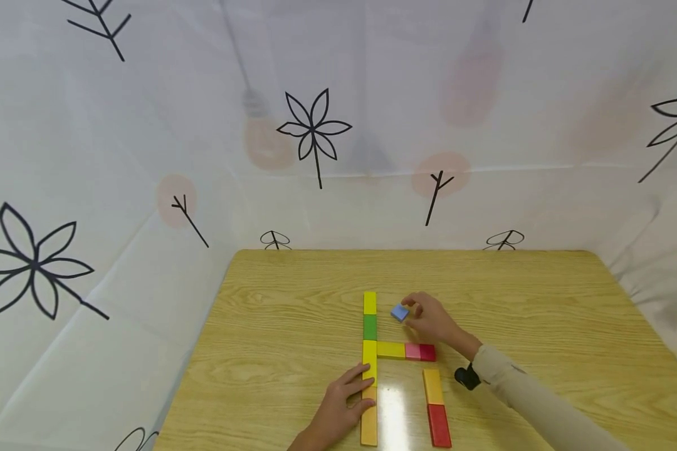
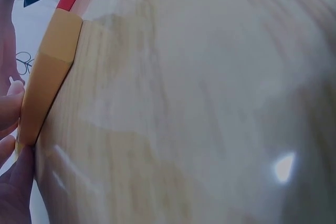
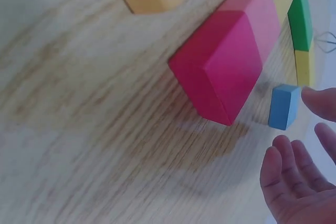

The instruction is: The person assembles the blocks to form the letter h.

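A small light blue block point(image 1: 400, 312) lies on the table right of the top of a column of blocks. My right hand point(image 1: 433, 319) is beside it, thumb and fingers spread apart around its right side. In the right wrist view the thumb tip is very close to the blue block point(image 3: 283, 107); whether they touch I cannot tell. My left hand point(image 1: 338, 404) rests its fingertips on the left side and top of the column, at a yellow block point(image 1: 369, 354) and the orange block point(image 1: 368, 426) below it. Green point(image 1: 370, 327) and yellow point(image 1: 370, 302) blocks form the column's far end.
A row of yellow point(image 1: 391, 350), pink point(image 1: 412, 351) and dark pink point(image 1: 427, 352) blocks runs right from the column. Nearer, an orange block point(image 1: 433, 386) and a red block point(image 1: 439, 426) line up end to end. A patterned white cloth point(image 1: 367, 213) stands behind the wooden table point(image 1: 282, 326).
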Available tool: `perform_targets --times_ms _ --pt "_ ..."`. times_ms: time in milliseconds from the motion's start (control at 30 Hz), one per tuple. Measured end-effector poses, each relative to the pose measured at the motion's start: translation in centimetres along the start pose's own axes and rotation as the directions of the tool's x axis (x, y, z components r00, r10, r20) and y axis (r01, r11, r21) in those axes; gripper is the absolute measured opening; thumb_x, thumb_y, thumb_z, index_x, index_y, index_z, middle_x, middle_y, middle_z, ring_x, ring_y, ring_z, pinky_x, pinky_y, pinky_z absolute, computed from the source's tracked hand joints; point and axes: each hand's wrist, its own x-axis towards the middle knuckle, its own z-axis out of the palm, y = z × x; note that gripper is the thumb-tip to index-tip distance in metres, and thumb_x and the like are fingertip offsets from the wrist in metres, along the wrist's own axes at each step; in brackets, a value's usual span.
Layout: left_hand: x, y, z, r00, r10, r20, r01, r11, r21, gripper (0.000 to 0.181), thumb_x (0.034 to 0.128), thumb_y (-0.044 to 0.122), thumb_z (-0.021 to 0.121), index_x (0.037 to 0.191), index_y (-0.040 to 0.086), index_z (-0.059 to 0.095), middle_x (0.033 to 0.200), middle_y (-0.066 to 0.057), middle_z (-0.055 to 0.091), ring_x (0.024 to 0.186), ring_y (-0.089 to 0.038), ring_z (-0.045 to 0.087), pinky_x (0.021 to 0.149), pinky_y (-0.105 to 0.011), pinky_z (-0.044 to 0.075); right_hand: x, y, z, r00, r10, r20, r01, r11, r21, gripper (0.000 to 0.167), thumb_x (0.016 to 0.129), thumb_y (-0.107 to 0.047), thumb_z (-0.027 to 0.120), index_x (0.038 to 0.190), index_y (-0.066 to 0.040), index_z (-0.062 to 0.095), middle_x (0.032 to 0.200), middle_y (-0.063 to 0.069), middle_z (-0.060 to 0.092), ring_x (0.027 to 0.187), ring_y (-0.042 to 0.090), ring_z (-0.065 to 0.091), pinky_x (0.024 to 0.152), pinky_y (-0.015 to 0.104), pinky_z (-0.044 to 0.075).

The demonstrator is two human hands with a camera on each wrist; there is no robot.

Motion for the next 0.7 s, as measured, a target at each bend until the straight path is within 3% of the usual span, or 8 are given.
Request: perform_targets --times_ms 300,700 --pt "0.0 0.0 0.0 1.0 -0.023 0.012 0.023 1.0 0.01 0.04 0.0915 0.027 0.062 0.123 0.003 0.063 0.141 -0.007 0.046 0.13 -0.031 0.042 0.101 -0.038 0.042 1.7 0.7 0.8 0.996 0.08 0.035 -0.08 0.997 0.007 0.037 0.077 -0.009 0.079 0.106 0.004 0.06 0.099 0.015 0.059 0.074 0.018 0.054 0.065 0.027 0.049" --pt "0.0 0.1 0.0 0.999 -0.045 0.015 0.045 0.999 0.004 0.04 0.0906 0.027 0.063 0.123 0.003 0.063 0.142 -0.005 0.045 0.131 -0.03 0.041 0.101 -0.037 0.041 1.3 1.4 0.4 0.995 0.088 0.039 -0.088 0.996 0.0 0.024 0.078 -0.001 0.074 0.1 0.003 0.065 0.09 0.011 0.063 0.075 0.019 0.054 0.066 0.029 0.05"
